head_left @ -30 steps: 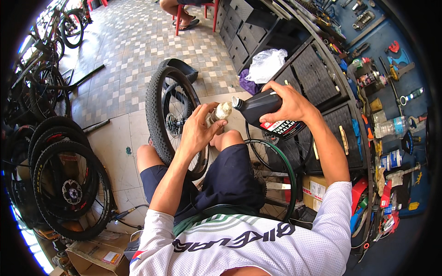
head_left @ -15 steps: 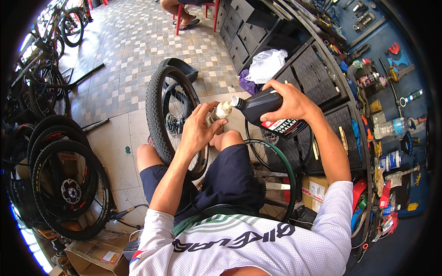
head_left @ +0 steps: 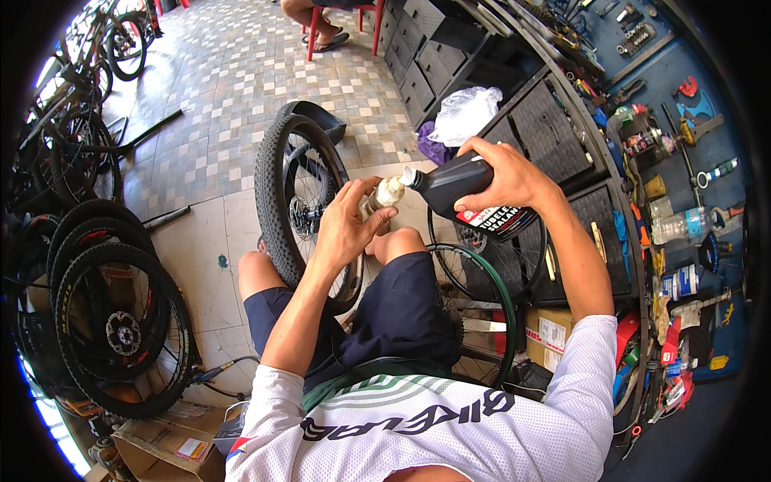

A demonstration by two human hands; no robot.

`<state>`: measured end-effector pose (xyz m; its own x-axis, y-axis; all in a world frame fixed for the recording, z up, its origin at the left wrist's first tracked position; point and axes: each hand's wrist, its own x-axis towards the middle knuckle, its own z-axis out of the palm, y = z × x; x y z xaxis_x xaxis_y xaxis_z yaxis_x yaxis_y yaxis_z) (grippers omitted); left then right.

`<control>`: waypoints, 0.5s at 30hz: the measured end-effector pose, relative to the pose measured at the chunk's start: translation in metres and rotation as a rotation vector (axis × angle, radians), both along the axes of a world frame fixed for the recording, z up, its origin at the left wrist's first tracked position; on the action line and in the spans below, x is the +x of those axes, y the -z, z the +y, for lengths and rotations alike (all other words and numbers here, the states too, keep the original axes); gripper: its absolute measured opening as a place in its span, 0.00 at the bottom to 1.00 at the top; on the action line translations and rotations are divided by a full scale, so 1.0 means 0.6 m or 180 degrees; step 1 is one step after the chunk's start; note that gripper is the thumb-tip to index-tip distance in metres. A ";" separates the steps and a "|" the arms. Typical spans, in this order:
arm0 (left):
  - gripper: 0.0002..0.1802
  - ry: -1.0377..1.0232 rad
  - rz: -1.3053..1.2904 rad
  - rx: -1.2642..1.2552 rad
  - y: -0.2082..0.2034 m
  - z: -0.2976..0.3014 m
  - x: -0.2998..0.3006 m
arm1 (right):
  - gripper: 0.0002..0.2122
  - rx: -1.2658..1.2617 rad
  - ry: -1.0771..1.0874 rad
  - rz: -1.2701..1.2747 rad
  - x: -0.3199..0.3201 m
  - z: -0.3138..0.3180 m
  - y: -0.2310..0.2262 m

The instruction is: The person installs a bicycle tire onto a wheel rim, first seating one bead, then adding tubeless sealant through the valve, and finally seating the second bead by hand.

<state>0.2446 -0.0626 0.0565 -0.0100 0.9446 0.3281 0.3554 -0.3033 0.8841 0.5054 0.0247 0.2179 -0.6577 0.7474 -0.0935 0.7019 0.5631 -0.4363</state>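
My right hand [head_left: 510, 183] grips a tilted black bottle [head_left: 450, 191], its open mouth right at the whitish, residue-caked top of a small container [head_left: 391, 191] clasped in my left hand [head_left: 347, 225]; whether the two touch, I cannot tell. Both are held out in front of me, beside a knobby-tyred wheel [head_left: 271, 193] standing between my legs, near black drawers [head_left: 550, 120].
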 end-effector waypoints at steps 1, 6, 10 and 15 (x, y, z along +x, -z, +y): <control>0.30 0.0002 -0.0005 -0.0030 -0.001 0.000 0.000 | 0.34 -0.0001 -0.0001 -0.0009 0.000 0.000 0.000; 0.31 -0.0021 -0.0026 0.0150 0.009 0.003 0.000 | 0.34 0.0102 -0.0066 -0.0026 -0.001 0.002 0.000; 0.31 -0.0012 -0.0023 0.0210 0.009 0.004 0.001 | 0.33 0.0076 -0.0017 -0.0029 -0.001 0.001 -0.002; 0.31 -0.0015 -0.0068 0.0150 0.007 0.003 0.002 | 0.30 0.0165 -0.0056 0.0042 -0.001 0.002 0.002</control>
<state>0.2456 -0.0607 0.0521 -0.0219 0.9280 0.3720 0.3380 -0.3433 0.8763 0.5048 0.0260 0.2170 -0.6717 0.7394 -0.0461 0.6861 0.5973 -0.4154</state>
